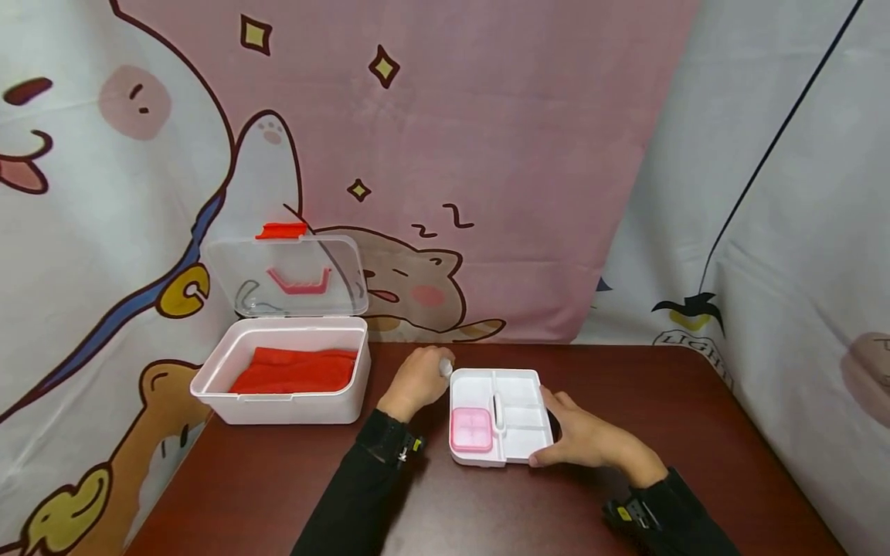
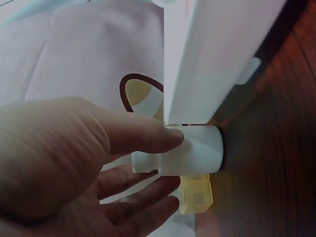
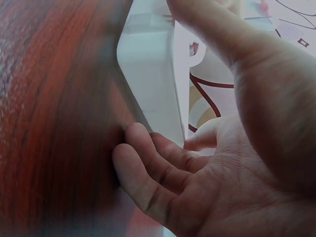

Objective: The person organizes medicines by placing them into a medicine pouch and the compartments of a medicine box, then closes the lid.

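Note:
A white pill organizer (image 1: 523,394) lies on the table, divided into several compartments, one under a pink translucent lid (image 1: 471,429). At its far left corner my left hand (image 1: 416,380) holds a small white bottle (image 2: 192,150) between thumb and fingers, the bottle standing close beside the organizer's wall. Behind the bottle, a small yellow translucent box (image 2: 196,193) shows in the left wrist view. My right hand (image 1: 591,432) grips the organizer's right side, thumb at the near corner and fingers curved along the far part of the edge.
To the left stands a white storage box (image 1: 292,409) with folded red cloth (image 1: 295,371) inside. Its clear lid (image 1: 229,270) is raised at the back and has a red latch (image 1: 281,230). A printed curtain (image 1: 501,170) hangs behind the brown table (image 1: 480,510).

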The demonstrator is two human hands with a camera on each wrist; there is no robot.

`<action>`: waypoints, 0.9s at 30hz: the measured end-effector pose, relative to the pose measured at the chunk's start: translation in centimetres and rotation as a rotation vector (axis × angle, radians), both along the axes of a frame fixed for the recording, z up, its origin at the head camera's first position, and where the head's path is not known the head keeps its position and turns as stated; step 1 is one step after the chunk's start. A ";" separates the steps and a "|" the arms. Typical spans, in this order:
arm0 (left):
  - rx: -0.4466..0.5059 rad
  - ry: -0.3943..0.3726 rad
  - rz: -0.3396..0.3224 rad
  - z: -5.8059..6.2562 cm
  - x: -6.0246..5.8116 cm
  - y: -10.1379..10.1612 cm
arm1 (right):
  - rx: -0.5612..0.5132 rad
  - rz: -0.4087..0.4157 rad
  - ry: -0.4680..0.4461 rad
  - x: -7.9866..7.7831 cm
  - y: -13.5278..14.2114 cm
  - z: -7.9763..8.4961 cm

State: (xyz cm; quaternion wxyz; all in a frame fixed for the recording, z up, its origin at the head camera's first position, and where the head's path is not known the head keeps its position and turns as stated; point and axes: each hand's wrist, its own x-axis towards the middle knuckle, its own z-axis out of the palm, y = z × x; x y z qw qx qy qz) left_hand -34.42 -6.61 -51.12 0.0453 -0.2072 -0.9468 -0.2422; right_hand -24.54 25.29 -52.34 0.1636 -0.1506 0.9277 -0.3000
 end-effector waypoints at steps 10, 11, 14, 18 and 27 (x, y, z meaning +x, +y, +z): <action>0.033 0.042 0.014 2.5 0.2 -0.4 | 0.009 -0.019 0.007 -0.3 0.0 0.1; 0.043 0.042 0.011 2.8 0.3 -0.4 | 0.010 -0.019 0.006 -0.3 0.0 0.0; 0.064 0.025 -0.008 3.6 0.7 -0.2 | 0.011 -0.020 0.001 -0.3 0.1 -0.1; 0.096 -0.009 -0.043 4.7 1.5 0.4 | 0.013 -0.022 -0.008 -0.1 0.1 -0.2; 0.143 0.020 -0.126 5.7 3.1 1.7 | 0.013 -0.016 -0.009 -0.1 0.0 -0.1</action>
